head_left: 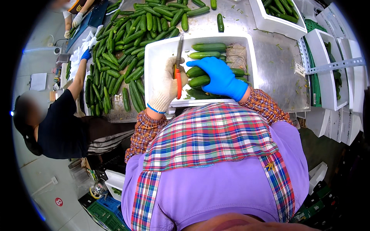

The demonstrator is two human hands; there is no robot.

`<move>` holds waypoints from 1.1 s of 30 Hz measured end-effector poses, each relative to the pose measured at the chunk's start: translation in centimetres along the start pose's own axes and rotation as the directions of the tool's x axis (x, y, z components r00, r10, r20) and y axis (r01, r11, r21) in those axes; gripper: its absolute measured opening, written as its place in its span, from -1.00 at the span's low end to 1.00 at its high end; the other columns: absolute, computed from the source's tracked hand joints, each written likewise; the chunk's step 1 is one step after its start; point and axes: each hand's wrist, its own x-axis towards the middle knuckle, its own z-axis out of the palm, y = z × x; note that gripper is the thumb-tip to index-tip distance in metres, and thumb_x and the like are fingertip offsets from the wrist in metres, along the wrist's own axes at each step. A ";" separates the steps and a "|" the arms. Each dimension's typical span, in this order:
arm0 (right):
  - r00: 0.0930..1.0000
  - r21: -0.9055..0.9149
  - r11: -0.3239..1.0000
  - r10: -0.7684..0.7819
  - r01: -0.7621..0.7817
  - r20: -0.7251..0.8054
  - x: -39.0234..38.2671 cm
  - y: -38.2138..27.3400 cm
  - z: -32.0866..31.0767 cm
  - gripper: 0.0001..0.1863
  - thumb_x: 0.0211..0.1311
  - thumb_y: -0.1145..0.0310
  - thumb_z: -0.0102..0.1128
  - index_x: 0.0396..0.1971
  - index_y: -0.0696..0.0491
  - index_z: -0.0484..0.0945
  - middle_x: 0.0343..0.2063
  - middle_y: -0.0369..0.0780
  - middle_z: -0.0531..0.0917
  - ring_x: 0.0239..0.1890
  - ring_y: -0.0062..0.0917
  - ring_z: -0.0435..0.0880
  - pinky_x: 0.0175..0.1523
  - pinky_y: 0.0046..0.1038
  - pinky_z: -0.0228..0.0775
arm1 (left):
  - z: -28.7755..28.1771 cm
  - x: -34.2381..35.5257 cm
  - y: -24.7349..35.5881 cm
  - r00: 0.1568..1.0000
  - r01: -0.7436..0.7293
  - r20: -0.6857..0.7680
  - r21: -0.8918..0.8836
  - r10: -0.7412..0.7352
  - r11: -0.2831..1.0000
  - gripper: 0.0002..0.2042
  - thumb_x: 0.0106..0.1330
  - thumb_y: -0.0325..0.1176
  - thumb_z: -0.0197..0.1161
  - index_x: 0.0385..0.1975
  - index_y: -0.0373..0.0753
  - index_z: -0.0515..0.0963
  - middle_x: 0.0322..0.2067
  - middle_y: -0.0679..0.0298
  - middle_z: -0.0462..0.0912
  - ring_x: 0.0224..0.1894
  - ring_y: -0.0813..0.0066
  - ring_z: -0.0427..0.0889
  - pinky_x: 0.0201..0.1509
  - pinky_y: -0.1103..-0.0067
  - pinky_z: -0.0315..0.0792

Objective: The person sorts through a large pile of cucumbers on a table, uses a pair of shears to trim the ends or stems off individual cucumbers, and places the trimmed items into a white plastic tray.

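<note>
Cucumbers [113, 73] are what I have under the head camera, heaped on the left of the metal desk [275, 73] and also laid in a white foam box [250, 61] at the middle. At the far left I see a co-worker in a dark top, whose blue-gloved hand [86, 55] is at a crumpled white sheet [78, 54] beside the heap. Next comes my wearer's left hand [165, 84] in a pale knit glove (blue-edged at the wrist), over the box's left part; its fingers are closed around orange-handled scissors [177, 79], blades pointing away from the body. Inside the box, the right hand [225, 79], gloved in blue, lies over cucumbers with its fingers spread across them; I cannot tell how firmly they grip. More cucumbers lie on either side of it, near a crumpled brown packet [236, 56]. Further right, I have a second white box [266, 19] holding cucumbers, then a third white box [327, 82] beyond the desk's edge, crossed by a perforated metal strip [335, 66].
</note>
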 end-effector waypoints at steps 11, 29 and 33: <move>0.992 0.199 0.977 0.091 -0.072 -0.085 0.3 -1.2 -2.0 -0.30 -0.17 0.33 0.40 0.13 -0.17 0.46 -0.02 -0.13 0.55 0.03 -0.15 0.52 0.20 -0.20 0.35 | -4.1 1.0 -1.4 0.962 -0.040 -0.260 0.152 0.079 0.988 -0.61 0.21 -0.50 0.27 0.06 -0.33 0.44 -0.46 0.37 0.53 -0.42 0.62 0.52 -0.27 0.70 0.46; 0.953 0.458 0.837 0.279 -0.301 0.117 -1.3 -3.5 -6.9 -0.25 -0.10 0.43 0.27 0.25 -0.04 0.33 0.08 -0.09 0.53 0.14 -0.29 0.54 0.24 -0.30 0.38 | -6.3 -2.7 5.2 0.928 -0.348 0.202 0.765 0.312 0.542 -0.37 0.02 -0.54 0.32 0.18 0.05 0.44 -0.22 0.09 0.59 -0.12 0.08 0.58 -0.06 0.30 0.47; 0.935 0.412 0.840 0.320 -0.354 0.151 -1.4 -3.9 -7.1 -0.25 -0.10 0.44 0.26 0.25 -0.04 0.34 0.09 -0.10 0.53 0.13 -0.31 0.55 0.24 -0.33 0.38 | -6.2 -2.6 5.2 0.922 -0.362 0.215 0.772 0.321 0.522 -0.38 0.02 -0.55 0.32 0.17 0.02 0.44 -0.23 0.07 0.59 -0.14 0.07 0.58 -0.08 0.28 0.47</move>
